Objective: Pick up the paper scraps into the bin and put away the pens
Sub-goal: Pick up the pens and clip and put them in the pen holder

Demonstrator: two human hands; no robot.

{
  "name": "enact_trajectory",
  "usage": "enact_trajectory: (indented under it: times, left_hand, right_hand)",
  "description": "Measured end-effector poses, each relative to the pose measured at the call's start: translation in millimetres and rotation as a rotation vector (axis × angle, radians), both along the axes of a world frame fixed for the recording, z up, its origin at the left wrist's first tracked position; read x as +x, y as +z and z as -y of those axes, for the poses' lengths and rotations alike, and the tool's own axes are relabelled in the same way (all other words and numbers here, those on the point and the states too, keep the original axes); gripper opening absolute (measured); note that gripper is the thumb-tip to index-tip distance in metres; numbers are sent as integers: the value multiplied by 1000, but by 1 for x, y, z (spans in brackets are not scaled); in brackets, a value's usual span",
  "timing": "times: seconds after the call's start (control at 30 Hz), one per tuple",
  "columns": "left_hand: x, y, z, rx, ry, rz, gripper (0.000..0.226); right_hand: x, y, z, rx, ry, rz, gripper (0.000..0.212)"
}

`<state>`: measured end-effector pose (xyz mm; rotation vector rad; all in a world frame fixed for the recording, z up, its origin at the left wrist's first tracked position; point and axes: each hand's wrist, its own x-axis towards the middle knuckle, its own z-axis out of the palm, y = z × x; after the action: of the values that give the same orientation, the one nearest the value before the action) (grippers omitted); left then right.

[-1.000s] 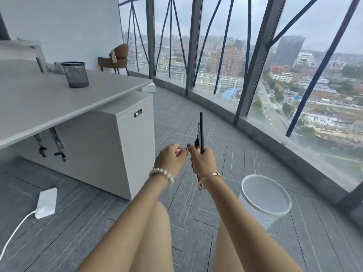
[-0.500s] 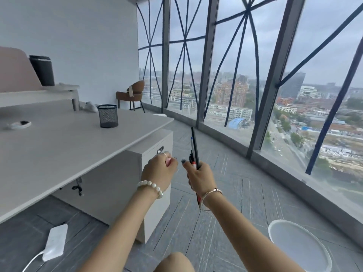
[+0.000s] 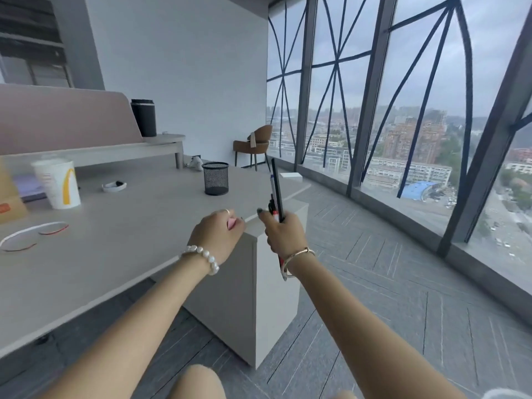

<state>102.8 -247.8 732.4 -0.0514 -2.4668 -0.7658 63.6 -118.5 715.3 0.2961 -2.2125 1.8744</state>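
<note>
At frame centre the right hand (image 3: 283, 234) is closed around a bundle of pens (image 3: 277, 194), their long axis near upright, tips pointing up. Just left, the left hand (image 3: 217, 236) is curled on something pink, possibly a scrap. The pen step seems under way; next calls for carrying them up-left to the mesh pen cup (image 3: 215, 178) on the desk (image 3: 121, 243) and lowering them in.
</note>
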Motion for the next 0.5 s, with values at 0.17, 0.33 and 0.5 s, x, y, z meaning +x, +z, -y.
enact_trajectory:
  times: [0.17,0.33,0.5]
  left_hand:
    - [30,-8,0,67,52,3,30]
    - [37,-21,4,83,106,78,30]
    - [16,-17,19,115,109,78,30]
  right_hand:
    - [30,-3,-19,-6,32,17,37]
    - [32,-13,-22,36,21,67,34]
    - [15,-24,-10,17,23,105,34]
